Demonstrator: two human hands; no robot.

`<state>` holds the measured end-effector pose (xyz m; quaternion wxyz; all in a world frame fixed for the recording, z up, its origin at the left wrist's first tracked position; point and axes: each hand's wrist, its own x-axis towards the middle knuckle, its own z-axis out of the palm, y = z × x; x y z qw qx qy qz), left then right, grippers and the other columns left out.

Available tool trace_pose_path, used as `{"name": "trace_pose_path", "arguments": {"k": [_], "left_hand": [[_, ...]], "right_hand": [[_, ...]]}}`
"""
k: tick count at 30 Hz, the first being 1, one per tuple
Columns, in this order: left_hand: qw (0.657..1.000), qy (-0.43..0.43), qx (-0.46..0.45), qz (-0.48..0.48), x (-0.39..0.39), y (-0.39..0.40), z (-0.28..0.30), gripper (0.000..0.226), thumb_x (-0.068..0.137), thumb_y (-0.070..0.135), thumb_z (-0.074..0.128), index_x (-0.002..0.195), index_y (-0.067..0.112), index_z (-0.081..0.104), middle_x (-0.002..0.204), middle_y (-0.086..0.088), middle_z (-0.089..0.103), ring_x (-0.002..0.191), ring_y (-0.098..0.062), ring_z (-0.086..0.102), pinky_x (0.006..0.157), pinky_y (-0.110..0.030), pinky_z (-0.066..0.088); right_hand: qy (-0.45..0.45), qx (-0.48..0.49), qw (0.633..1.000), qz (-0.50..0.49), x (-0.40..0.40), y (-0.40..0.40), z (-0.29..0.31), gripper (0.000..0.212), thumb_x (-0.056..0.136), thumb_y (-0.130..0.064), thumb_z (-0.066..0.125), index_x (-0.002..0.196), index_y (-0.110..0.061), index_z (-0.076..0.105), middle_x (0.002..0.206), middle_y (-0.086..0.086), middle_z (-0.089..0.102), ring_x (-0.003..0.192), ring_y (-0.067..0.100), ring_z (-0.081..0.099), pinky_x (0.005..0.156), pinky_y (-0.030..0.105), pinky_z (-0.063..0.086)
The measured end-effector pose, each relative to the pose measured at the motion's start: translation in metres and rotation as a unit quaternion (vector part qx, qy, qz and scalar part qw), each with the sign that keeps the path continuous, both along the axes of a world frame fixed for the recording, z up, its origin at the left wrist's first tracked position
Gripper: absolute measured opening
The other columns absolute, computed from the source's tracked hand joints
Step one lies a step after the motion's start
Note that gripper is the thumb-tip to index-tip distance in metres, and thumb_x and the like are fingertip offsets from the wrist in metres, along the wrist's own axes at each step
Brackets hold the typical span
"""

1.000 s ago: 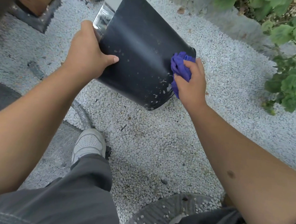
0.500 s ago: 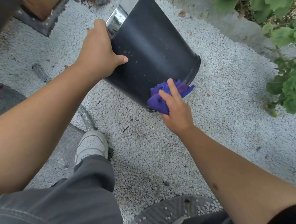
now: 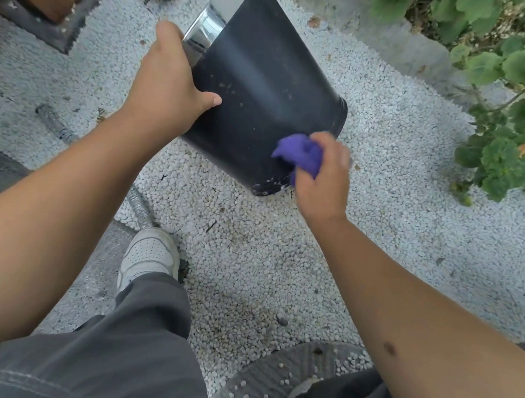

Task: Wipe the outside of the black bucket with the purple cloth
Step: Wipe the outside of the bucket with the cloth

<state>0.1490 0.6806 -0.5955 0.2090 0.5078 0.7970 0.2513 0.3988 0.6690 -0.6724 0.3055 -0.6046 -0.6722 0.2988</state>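
The black bucket (image 3: 261, 91) is tilted over white gravel, its bottom edge touching the stones and its shiny metal rim pointing up and away. My left hand (image 3: 167, 82) grips it near the rim, thumb on the dusty black wall. My right hand (image 3: 324, 178) holds the bunched purple cloth (image 3: 303, 156) pressed against the lower right part of the wall, close to the base. Pale specks of dirt show on the wall and at the bottom edge. The right hand looks blurred.
White gravel (image 3: 381, 144) covers the ground. Green plants (image 3: 513, 91) stand at the right behind a concrete curb. My white shoe (image 3: 148, 253) and a corrugated metal hose (image 3: 141, 205) lie below the bucket. A round grey slab (image 3: 290, 376) is near my right leg.
My right hand with the cloth moved from the bucket's right side down to its bottom edge, then back up and right along the lower wall. The left hand keeps its hold near the rim.
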Motion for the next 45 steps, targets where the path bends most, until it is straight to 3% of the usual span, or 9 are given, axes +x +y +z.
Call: {"name": "trace_pose_path", "arguments": {"k": [2, 4, 11, 18, 22, 29, 35, 39, 45], "left_hand": [[1.0, 0.023, 0.01, -0.018, -0.005, -0.001, 0.0, 0.064, 0.076, 0.023, 0.083, 0.124, 0.009, 0.043, 0.106, -0.003, 0.049, 0.089, -0.021, 0.045, 0.071, -0.031, 0.033], [0.998, 0.039, 0.004, -0.054, -0.012, -0.006, -0.002, 0.069, 0.076, 0.019, 0.08, 0.134, 0.021, 0.042, 0.111, -0.007, 0.05, 0.091, -0.019, 0.042, 0.073, -0.027, 0.033], [0.995, 0.029, -0.059, -0.077, -0.024, -0.015, -0.006, 0.109, 0.081, 0.01, 0.078, 0.155, 0.042, 0.005, 0.107, -0.01, 0.057, 0.094, -0.027, 0.051, 0.076, -0.038, 0.038], [0.982, 0.143, -0.045, -0.11, -0.02, -0.003, 0.038, 0.103, 0.081, 0.011, 0.077, 0.155, 0.039, 0.01, 0.097, -0.021, 0.062, 0.095, -0.044, 0.058, 0.076, -0.047, 0.046], [0.968, 0.204, -0.058, -0.137, -0.015, 0.004, 0.057, 0.092, 0.082, 0.011, 0.075, 0.15, 0.033, 0.017, 0.097, -0.024, 0.061, 0.092, -0.048, 0.057, 0.072, -0.053, 0.051], [0.994, 0.091, -0.024, -0.064, -0.041, -0.024, 0.045, 0.056, 0.079, 0.031, 0.078, 0.129, 0.018, 0.054, 0.114, -0.01, 0.071, 0.093, -0.025, 0.062, 0.085, -0.037, 0.051], [0.984, 0.095, -0.094, -0.122, -0.018, -0.054, 0.014, 0.135, 0.064, 0.03, 0.093, 0.155, 0.039, -0.005, 0.134, -0.022, 0.047, 0.114, -0.04, 0.053, 0.092, -0.051, 0.046], [0.98, 0.148, -0.047, -0.12, -0.008, -0.042, 0.008, 0.135, 0.061, 0.032, 0.094, 0.152, 0.045, -0.004, 0.109, -0.02, 0.047, 0.087, -0.034, 0.048, 0.068, -0.046, 0.046], [0.983, 0.137, -0.061, -0.107, -0.004, -0.025, 0.016, 0.132, 0.062, 0.033, 0.094, 0.149, 0.053, -0.004, 0.098, -0.015, 0.045, 0.085, -0.034, 0.048, 0.066, -0.043, 0.039]], "right_hand": [[0.156, -0.045, 0.962, -0.22, 0.0, 0.012, 0.002, 0.039, 0.082, -0.002, 0.055, 0.108, -0.031, 0.059, 0.122, 0.007, 0.047, 0.08, -0.011, 0.056, 0.07, 0.005, 0.046], [0.257, -0.133, 0.901, -0.324, 0.01, 0.019, -0.005, 0.034, 0.087, -0.005, 0.056, 0.105, -0.034, 0.059, 0.121, 0.011, 0.055, 0.077, 0.006, 0.065, 0.07, 0.023, 0.055], [0.405, -0.332, 0.822, -0.225, 0.006, 0.031, -0.009, 0.019, 0.094, -0.013, 0.061, 0.108, -0.026, 0.06, 0.116, 0.012, 0.068, 0.105, 0.036, 0.066, 0.088, 0.06, 0.051], [0.377, -0.291, 0.864, -0.163, 0.019, 0.053, 0.007, 0.028, 0.083, -0.006, 0.06, 0.106, -0.022, 0.062, 0.081, 0.006, 0.059, 0.068, 0.025, 0.051, 0.054, 0.036, 0.04], [0.36, -0.334, 0.863, -0.118, 0.02, 0.054, 0.004, 0.032, 0.087, -0.005, 0.06, 0.114, -0.021, 0.059, 0.088, 0.007, 0.059, 0.067, 0.024, 0.053, 0.053, 0.033, 0.044], [0.402, -0.288, 0.857, -0.146, 0.016, 0.043, -0.004, 0.035, 0.085, -0.008, 0.062, 0.117, -0.02, 0.059, 0.094, 0.004, 0.06, 0.073, 0.02, 0.057, 0.062, 0.036, 0.048], [0.25, -0.236, 0.936, -0.075, 0.014, 0.039, -0.005, 0.045, 0.083, -0.029, 0.063, 0.125, -0.035, 0.049, 0.112, 0.0, 0.062, 0.081, 0.015, 0.063, 0.073, 0.036, 0.052], [0.157, -0.233, 0.959, -0.02, 0.012, 0.036, -0.014, 0.039, 0.081, -0.04, 0.052, 0.118, -0.03, 0.052, 0.11, 0.003, 0.05, 0.098, 0.026, 0.052, 0.089, 0.041, 0.04], [0.124, -0.168, 0.97, -0.124, -0.009, 0.011, -0.008, 0.05, 0.085, -0.029, 0.052, 0.134, -0.024, 0.056, 0.144, -0.002, 0.05, 0.132, 0.018, 0.046, 0.113, 0.042, 0.036]]}}
